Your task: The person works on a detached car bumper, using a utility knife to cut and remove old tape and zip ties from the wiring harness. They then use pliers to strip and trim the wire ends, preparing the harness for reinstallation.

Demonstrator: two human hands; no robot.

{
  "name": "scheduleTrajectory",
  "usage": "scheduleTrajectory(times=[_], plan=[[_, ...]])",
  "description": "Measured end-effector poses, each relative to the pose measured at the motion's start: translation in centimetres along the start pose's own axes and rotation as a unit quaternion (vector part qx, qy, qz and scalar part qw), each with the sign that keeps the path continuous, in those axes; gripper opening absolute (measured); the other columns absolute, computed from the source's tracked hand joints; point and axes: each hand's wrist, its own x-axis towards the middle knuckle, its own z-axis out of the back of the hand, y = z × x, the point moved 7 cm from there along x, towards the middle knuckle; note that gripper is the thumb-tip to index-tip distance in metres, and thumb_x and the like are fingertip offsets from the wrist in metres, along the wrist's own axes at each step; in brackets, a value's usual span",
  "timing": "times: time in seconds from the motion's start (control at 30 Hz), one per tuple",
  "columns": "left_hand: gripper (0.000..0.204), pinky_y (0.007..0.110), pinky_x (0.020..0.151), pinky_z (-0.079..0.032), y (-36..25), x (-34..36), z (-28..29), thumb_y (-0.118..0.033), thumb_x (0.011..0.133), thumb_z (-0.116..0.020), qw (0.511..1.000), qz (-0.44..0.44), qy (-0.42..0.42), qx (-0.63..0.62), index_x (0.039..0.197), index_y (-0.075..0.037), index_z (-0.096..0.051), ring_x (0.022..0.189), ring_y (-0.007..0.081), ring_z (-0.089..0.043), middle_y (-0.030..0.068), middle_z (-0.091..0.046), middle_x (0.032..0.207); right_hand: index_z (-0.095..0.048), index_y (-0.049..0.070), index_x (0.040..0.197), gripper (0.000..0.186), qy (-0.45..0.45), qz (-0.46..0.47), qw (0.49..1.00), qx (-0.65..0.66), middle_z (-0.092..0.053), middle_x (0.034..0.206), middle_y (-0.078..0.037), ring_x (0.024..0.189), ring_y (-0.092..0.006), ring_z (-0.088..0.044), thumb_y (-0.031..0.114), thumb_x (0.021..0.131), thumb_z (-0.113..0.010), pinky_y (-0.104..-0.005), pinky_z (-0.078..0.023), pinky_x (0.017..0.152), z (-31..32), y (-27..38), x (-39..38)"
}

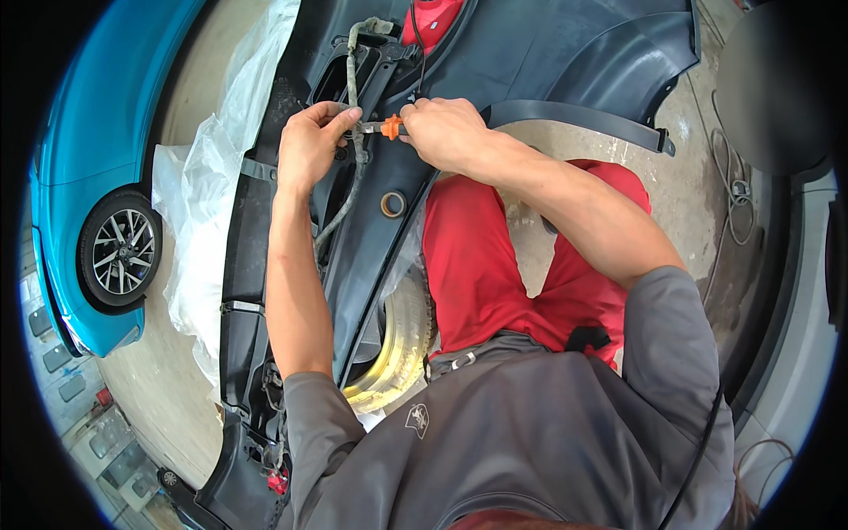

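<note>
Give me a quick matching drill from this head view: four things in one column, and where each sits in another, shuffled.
Things:
1. grey wrapped wiring harness
2. orange-collared metal tool
3. bright blue car
4. yellow rimmed wheel

Places:
A. parked at the picture's left edge
B. gripped by the right hand
C. pinched by the left hand
D. lying under the dark plastic bumper, beside the person's red shorts

Pairs: 1-C, 2-B, 3-A, 4-D

Tool: orange-collared metal hand tool (389, 127), horizontal, gripped at its handle.
Cable: grey taped wiring harness (355, 132), draped down dark plastic bumper (371, 256).
</note>
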Motion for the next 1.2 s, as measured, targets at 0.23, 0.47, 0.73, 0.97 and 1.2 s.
scheduleTrajectory(times=[0.23, 0.47, 0.73, 0.97, 1.2], plan=[[0.03, 0.028, 0.067, -0.05, 0.7, 0.1, 0.2, -0.031, 0.099, -0.082, 1.0, -0.009, -0.017, 0.012, 0.106, -0.002, -0.082, 0.069, 0.0079, -0.061, 0.0005, -0.072, 0.078, -0.065, -0.004, 0.123, 0.043, 0.071, -0.011, 0.997, 0.009, -0.077, 0.107, -0.022, 0.103, -0.0423, -0.075, 0.035, 0.107, -0.068, -0.0554, -0.058, 0.091, 0.3, 0.8, 0.0], [0.038, 0.036, 0.071, -0.053, 0.9, 0.3, 0.3, -0.038, 0.1, -0.079, 0.996, -0.019, -0.059, 0.059, 0.109, -0.001, -0.08, 0.073, 0.0185, -0.068, 0.0103, -0.075, 0.08, -0.063, -0.001, 0.129, 0.038, 0.067, -0.044, 0.993, 0.082, -0.078, 0.104, -0.027, 0.1, -0.0457, -0.077, 0.03, 0.107, -0.066, -0.0569, -0.06, 0.085, -0.5, 0.5, -0.2], [0.042, 0.044, 0.086, -0.058, 1.8, -0.1, -1.0, -0.042, 0.107, -0.068, 0.978, -0.068, -0.149, 0.13, 0.122, -0.004, -0.078, 0.095, 0.0355, -0.077, 0.0211, -0.08, 0.104, -0.081, -0.001, 0.111, 0.038, 0.112, -0.053, 0.971, 0.203, -0.079, 0.107, -0.028, 0.108, -0.0434, -0.076, 0.033, 0.096, -0.071, -0.0498, -0.061, 0.094, -1.9, 0.9, -0.2], [0.043, 0.044, 0.076, -0.058, 0.0, 1.2, 0.2, -0.045, 0.109, -0.064, 0.961, -0.069, -0.214, 0.16, 0.121, -0.006, -0.078, 0.082, 0.0282, -0.079, 0.0137, -0.082, 0.096, -0.082, 0.001, 0.109, 0.033, 0.068, -0.113, 0.964, 0.232, -0.081, 0.108, -0.022, 0.105, -0.0379, -0.079, 0.026, 0.09, -0.073, -0.0469, -0.063, 0.089, -3.4, -0.1, -0.5], [0.026, 0.04, 0.087, -0.058, -11.3, -1.6, -2.1, -0.028, 0.108, -0.07, 0.902, -0.298, -0.183, 0.252, 0.121, -0.007, -0.078, 0.101, 0.0288, -0.075, 0.0121, -0.079, 0.116, -0.082, 0.002, 0.112, 0.041, 0.086, -0.102, 0.968, 0.214, -0.081, 0.113, -0.018, 0.112, -0.0378, -0.076, 0.04, 0.101, -0.071, -0.049, -0.058, 0.097, -2.2, 0.8, -1.7]])
